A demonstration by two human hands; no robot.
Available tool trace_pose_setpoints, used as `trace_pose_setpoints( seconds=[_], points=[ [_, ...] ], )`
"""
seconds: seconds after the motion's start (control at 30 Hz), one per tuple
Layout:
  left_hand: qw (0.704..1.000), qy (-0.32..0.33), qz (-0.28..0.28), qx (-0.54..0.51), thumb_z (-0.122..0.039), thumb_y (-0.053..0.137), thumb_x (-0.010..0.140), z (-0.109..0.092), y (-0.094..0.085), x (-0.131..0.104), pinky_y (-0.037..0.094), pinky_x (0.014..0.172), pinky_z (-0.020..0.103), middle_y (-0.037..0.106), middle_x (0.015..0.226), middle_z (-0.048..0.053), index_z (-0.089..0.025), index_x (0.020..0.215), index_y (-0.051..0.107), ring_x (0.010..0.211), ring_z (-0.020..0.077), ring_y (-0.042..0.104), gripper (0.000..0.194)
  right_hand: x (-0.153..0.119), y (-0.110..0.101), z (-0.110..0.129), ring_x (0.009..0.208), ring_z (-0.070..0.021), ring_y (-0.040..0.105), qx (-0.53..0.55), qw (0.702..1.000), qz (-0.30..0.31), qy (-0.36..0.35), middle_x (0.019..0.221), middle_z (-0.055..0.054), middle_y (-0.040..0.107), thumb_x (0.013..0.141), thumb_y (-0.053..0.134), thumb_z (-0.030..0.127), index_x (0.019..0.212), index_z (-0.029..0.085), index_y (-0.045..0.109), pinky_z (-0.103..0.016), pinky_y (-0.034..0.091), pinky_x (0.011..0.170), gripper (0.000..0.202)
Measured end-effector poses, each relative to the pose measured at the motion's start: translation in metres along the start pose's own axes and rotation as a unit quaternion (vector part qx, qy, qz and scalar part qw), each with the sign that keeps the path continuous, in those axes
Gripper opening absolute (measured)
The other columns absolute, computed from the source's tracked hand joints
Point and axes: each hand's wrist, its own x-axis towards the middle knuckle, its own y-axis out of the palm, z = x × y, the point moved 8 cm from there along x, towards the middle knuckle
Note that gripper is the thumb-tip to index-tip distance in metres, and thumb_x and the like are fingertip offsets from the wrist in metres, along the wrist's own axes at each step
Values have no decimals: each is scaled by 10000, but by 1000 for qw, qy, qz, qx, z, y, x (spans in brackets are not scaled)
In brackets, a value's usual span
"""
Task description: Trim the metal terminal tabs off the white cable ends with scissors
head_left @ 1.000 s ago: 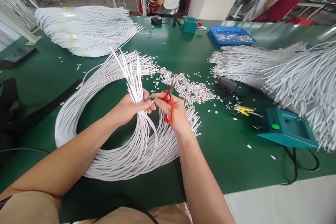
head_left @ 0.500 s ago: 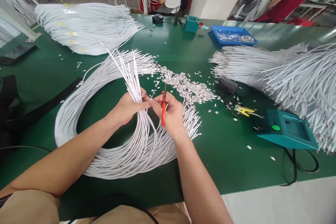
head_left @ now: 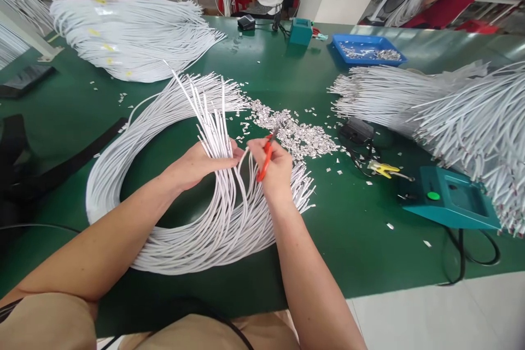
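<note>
My left hand [head_left: 200, 165] is wrapped round a bunch of white cables [head_left: 215, 134], whose free ends fan upward past the thumb. In my right hand [head_left: 276, 167] are orange-handled scissors [head_left: 266, 156], blades pointing up and away; its fingertips also pinch the end of one white cable [head_left: 245, 157], a little right of my left hand. The held cables run down into a large coil [head_left: 106, 175] lying on the green table [head_left: 328, 251]. Beyond my right hand lies a heap of small silvery-white pieces [head_left: 303, 139].
White cable bundles lie at the back left [head_left: 135, 38] and right [head_left: 389, 90]. A blue tray [head_left: 369, 60] holds small pieces. A teal device [head_left: 451, 197], a black box [head_left: 356, 130] and yellow-handled pliers [head_left: 383, 169] are at the right. Two people are beyond the table.
My right hand has moved right, away from my left hand, drawing one cable end with it. The scissors have tilted to the right. The bunch in my left hand has spread a little.
</note>
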Motion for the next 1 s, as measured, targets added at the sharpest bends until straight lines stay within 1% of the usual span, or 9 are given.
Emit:
trace_pose_setpoints(
  seconds=[0.1, 0.17, 0.3, 0.37, 0.43, 0.53, 0.67, 0.83, 1.0],
  points=[
    [1000, -10, 22, -17, -232, 804, 644, 1, 1, 0, 485, 803, 340, 690, 947, 45, -180, 966, 666, 900, 206, 639, 354, -3, -33, 13, 791, -161, 572, -81, 983, -154, -63, 888, -38, 645, 793, 622, 320, 892, 211, 673, -322, 461, 777, 155],
    [1000, -10, 15, -19, -250, 804, 647, 2, 0, 0, 486, 783, 343, 690, 906, 42, -178, 983, 673, 834, 198, 638, 367, -6, -36, 22, 810, -165, 565, -123, 973, -169, -98, 902, -41, 634, 819, 595, 321, 913, 223, 663, -327, 453, 793, 152],
    [1000, 1, -7, -18, -244, 805, 643, 1, 1, 1, 469, 819, 341, 689, 848, 35, -166, 935, 687, 825, 198, 632, 325, -7, -2, 18, 733, -144, 553, -112, 990, 0, -87, 765, -8, 605, 813, 612, 340, 745, 215, 645, -295, 451, 732, 147],
    [1000, 9, 2, -23, -245, 786, 665, 0, 4, 1, 464, 806, 333, 674, 808, 22, -165, 886, 688, 786, 181, 619, 254, -8, 11, 10, 685, -130, 537, -113, 990, 56, -58, 737, 0, 596, 796, 634, 354, 710, 202, 646, -279, 439, 676, 175],
    [1000, 12, 10, -27, -253, 769, 689, 0, 7, 2, 457, 790, 324, 661, 799, 19, -168, 871, 687, 767, 169, 603, 218, -7, 12, 3, 675, -128, 538, -114, 991, 64, -28, 740, -3, 606, 781, 653, 372, 704, 194, 647, -276, 430, 646, 194],
    [999, 4, -11, -31, -269, 776, 689, 2, 5, 1, 444, 756, 299, 642, 805, 13, -178, 877, 684, 773, 156, 584, 228, -4, 6, 1, 738, -143, 574, -88, 995, 34, -12, 799, -17, 648, 761, 673, 360, 743, 193, 666, -288, 451, 698, 168],
    [999, 3, -3, -35, -301, 766, 715, 2, 6, 1, 420, 686, 272, 625, 780, 9, -187, 860, 680, 717, 129, 549, 203, 0, 0, 0, 767, -148, 596, 13, 999, 11, 29, 857, -31, 684, 764, 661, 349, 785, 204, 688, -308, 475, 752, 149],
    [996, 8, 89, -23, -310, 748, 731, -3, 18, 0, 410, 668, 286, 622, 764, 31, -177, 787, 686, 706, 142, 533, 157, 1, 11, -6, 724, -162, 581, 94, 987, 86, 97, 649, -32, 589, 774, 653, 422, 518, 210, 546, -298, 457, 641, 349],
    [992, 31, 122, -17, -311, 727, 749, -8, 23, -1, 417, 702, 299, 608, 759, 33, -169, 746, 675, 757, 164, 554, 152, -4, 25, -4, 608, -120, 515, 114, 971, 178, 110, 624, 5, 552, 725, 703, 457, 535, 201, 563, -301, 443, 631, 348]
  ],
)
